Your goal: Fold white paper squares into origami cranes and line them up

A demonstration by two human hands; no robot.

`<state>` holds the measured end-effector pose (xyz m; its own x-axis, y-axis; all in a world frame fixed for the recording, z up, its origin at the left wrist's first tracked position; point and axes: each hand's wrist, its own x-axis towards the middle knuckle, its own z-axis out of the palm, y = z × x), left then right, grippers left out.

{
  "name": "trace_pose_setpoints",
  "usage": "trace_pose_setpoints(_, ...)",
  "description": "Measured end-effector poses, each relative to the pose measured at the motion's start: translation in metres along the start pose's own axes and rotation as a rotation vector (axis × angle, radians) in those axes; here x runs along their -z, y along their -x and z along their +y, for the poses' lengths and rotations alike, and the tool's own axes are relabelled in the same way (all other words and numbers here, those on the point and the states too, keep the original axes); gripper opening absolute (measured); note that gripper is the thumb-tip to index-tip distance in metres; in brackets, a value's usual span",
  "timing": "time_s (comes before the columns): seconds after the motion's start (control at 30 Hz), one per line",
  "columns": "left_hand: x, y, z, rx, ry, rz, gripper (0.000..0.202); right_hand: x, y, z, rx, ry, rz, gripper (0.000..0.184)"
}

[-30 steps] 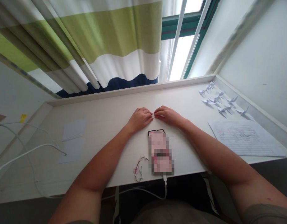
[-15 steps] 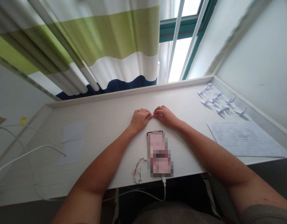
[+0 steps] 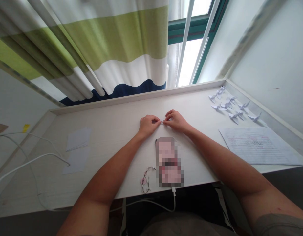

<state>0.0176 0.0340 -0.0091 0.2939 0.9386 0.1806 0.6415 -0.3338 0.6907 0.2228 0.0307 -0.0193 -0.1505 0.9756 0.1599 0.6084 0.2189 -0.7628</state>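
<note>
Both my hands meet over the middle of the white desk (image 3: 117,131), pinching a small piece of folded white paper (image 3: 162,122) between them. My left hand (image 3: 149,125) grips its left side with thumb and fingers. From the right, my right hand (image 3: 174,120) pinches the other side, its fingers curled over the top. Most of the paper is hidden by my fingers, so its folded shape cannot be made out. Several folded paper cranes (image 3: 227,105) stand at the far right of the desk.
A phone (image 3: 169,160), blurred out, lies below my hands with a charging cable (image 3: 174,196) and a beaded strap (image 3: 144,180). White paper sheets (image 3: 77,141) lie left under a white cable (image 3: 43,155). Lined written sheets (image 3: 257,144) lie right. Raised edges border the desk.
My fingertips have drawn slightly apart, and a little more of the white paper shows between them. My right hand's fingers have lifted a bit. The other things stay in place.
</note>
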Motion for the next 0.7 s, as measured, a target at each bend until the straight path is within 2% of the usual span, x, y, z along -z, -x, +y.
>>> trace_pose_setpoints(0.47, -0.0021, 0.0023, 0.0046, 0.067, 0.021, 0.034, 0.008, 0.0003, -0.0031, -0.0072, -0.128, -0.041, 0.022, 0.005)
trace_pose_setpoints(0.7, -0.0014, 0.0028, 0.0046, 0.064, -0.013, 0.032, 0.008, -0.0010, -0.0030, -0.0034, -0.104, -0.029, 0.046, 0.012)
